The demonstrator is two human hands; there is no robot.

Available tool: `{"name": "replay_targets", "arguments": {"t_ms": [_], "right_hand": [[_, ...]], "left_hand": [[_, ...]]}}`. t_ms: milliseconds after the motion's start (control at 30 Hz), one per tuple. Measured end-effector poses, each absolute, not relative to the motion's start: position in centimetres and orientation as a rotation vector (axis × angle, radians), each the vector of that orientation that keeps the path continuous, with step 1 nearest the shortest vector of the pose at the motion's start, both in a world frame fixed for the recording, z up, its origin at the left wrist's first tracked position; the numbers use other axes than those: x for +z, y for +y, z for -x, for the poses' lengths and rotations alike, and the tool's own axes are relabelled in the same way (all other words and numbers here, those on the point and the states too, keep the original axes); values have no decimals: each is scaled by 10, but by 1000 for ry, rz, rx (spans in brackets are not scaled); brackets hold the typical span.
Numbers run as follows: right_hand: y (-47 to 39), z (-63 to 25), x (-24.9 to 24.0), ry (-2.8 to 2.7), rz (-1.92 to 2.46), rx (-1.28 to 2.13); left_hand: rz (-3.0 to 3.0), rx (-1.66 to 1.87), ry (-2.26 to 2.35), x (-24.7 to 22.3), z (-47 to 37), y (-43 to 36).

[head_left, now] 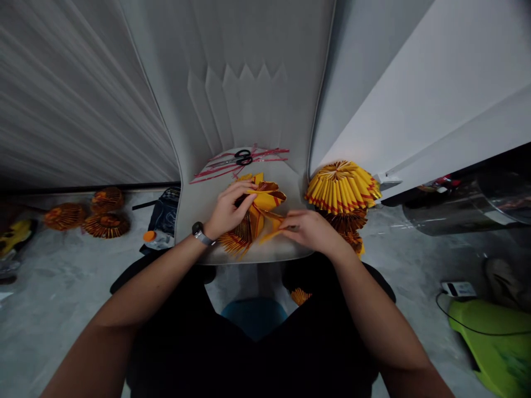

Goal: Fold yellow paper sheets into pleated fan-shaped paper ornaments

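Observation:
A folded yellow paper ornament (244, 235) with red edging and pleats fanned at its lower left rests on the seat of a grey chair (286, 251). My left hand (232, 207) is closed on its upper left side, the thumb pressing a yellow fold. At the right, my right hand (305, 228) pinches a yellow paper flap of the same ornament, fingertips together. A dark watch (198, 229) is on my left wrist. Behind the ornament, black-handled scissors (243, 157) lie across red strips (269, 152) on the seat.
Finished-looking pleated yellow paper rosettes (342, 188) are stacked right of the chair. Several orange-gold rosettes (105, 225) sit on the floor at left, near an orange-capped bottle (156, 239). A green stool (492, 337) and a black cable (477, 330) are at lower right.

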State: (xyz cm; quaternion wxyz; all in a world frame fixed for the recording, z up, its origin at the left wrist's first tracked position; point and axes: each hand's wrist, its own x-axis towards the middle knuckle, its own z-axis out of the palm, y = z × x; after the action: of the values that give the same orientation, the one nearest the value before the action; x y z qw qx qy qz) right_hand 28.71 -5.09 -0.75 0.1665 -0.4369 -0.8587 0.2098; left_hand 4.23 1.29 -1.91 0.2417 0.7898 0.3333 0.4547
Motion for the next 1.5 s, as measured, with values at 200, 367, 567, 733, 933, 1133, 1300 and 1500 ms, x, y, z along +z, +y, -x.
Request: {"name": "replay_targets", "arguments": {"t_ms": [200, 367, 567, 733, 933, 1133, 1300, 1500], "right_hand": [[-40, -295, -14, -2144, 1258, 301], [-55, -261, -12, -2398, 1123, -28], [-65, -232, -9, -2618, 935, -29], [-52, -253, -7, -2526, 1222, 123], [-45, -265, -4, -2386, 1280, 49], [-41, -252, -9, -2216, 1185, 13], [-22, -251, -15, -1979, 1238, 185], [-8, -248, -21, -1904, 1238, 470]], "left_hand": [[-2162, 1248, 916, -21, -41, 14], [-2179, 1249, 888, -18, -43, 13], [-2158, 1243, 932, -19, -41, 14], [-2163, 1222, 915, -20, -39, 14], [-2185, 1205, 901, -21, -39, 14], [-2216, 1187, 861, -21, -41, 14], [-2224, 1167, 856, -21, -42, 14], [-2253, 1167, 845, -20, -41, 13]]}}
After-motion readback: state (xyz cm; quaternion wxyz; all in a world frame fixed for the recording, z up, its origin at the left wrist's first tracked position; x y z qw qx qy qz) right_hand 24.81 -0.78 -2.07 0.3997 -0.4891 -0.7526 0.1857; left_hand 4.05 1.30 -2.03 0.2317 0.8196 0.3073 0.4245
